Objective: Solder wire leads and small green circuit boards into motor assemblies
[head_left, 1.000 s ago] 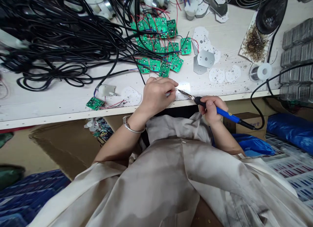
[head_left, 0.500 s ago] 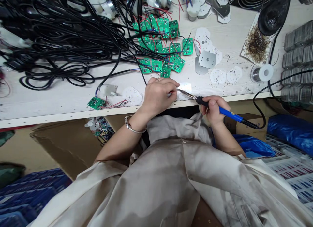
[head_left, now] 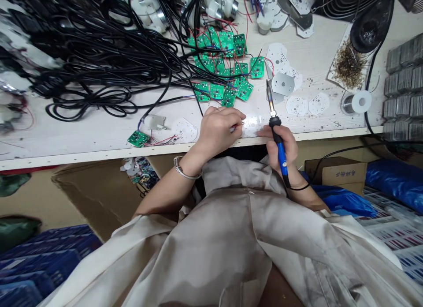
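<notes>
The left hand (head_left: pixel 216 130) is pinching its fingers closed on a thin silvery item (head_left: pixel 243 122), too small to identify, while a white hexagonal circuit board (head_left: pixel 254 126) is lying just beside the fingertips. The right hand (head_left: pixel 287 143) is curling firmly around a blue-handled soldering iron (head_left: pixel 282 155), holding it nearly upright with its metal tip pointing away from the person. Green circuit boards (head_left: pixel 228 69) with red wires are lying beyond the left hand, tangled black cables (head_left: pixel 99 64) are spreading further left, and a silver solder spool (head_left: pixel 356 102) is sitting right of the right hand.
</notes>
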Demonstrator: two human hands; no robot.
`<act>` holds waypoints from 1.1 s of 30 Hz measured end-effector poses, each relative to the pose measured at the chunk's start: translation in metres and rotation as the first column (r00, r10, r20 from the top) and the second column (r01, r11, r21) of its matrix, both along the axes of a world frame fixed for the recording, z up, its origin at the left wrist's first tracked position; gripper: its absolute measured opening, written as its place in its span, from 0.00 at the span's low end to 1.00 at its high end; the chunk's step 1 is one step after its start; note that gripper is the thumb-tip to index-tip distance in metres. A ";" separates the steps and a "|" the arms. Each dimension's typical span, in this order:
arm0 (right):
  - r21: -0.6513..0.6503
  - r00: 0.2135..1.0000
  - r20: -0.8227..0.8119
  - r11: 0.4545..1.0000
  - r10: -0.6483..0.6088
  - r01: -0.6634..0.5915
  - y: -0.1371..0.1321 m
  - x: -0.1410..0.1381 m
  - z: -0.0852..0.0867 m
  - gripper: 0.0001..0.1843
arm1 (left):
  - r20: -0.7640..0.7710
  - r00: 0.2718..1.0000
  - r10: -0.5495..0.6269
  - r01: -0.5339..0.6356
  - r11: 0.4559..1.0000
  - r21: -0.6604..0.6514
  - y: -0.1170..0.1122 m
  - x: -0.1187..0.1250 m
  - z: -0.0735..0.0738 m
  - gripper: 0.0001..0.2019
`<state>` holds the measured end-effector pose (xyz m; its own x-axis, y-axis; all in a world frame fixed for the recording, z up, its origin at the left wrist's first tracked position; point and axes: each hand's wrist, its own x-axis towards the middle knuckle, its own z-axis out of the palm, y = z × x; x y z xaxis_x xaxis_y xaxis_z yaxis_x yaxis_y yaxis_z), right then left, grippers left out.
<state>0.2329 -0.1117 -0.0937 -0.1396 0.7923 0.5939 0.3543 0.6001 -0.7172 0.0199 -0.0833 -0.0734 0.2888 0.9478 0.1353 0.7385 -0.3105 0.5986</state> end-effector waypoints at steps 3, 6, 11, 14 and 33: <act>0.137 0.988 0.153 0.990 -0.007 -0.014 0.006 -0.004 -0.004 0.22 | -0.014 1.000 -0.026 0.026 0.999 0.031 0.001 -0.002 -0.003 0.06; 0.158 0.980 0.195 0.987 -0.045 0.014 0.009 -0.005 -0.003 0.21 | -0.071 0.996 -0.055 0.061 0.996 0.071 0.002 -0.002 -0.004 0.06; 0.162 0.967 0.248 0.987 -0.055 0.015 0.003 0.002 -0.001 0.20 | -0.288 0.953 -0.092 0.132 0.984 0.122 -0.009 0.003 0.008 0.06; 0.186 0.955 0.285 0.982 -0.086 0.033 0.003 0.008 -0.010 0.22 | -0.295 0.943 -0.155 0.204 0.968 0.144 -0.018 -0.009 0.015 0.09; 0.399 0.951 0.252 0.915 -0.178 0.065 0.016 0.008 -0.026 0.26 | -0.296 0.121 0.947 -0.971 0.174 0.161 -0.063 -0.265 0.042 0.16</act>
<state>0.2410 -0.0961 -0.1201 -0.2602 0.5340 0.8044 0.5922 0.7463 -0.3039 -0.2447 -0.1466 -0.0315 -0.8582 0.4753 0.1941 0.5131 0.8060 0.2950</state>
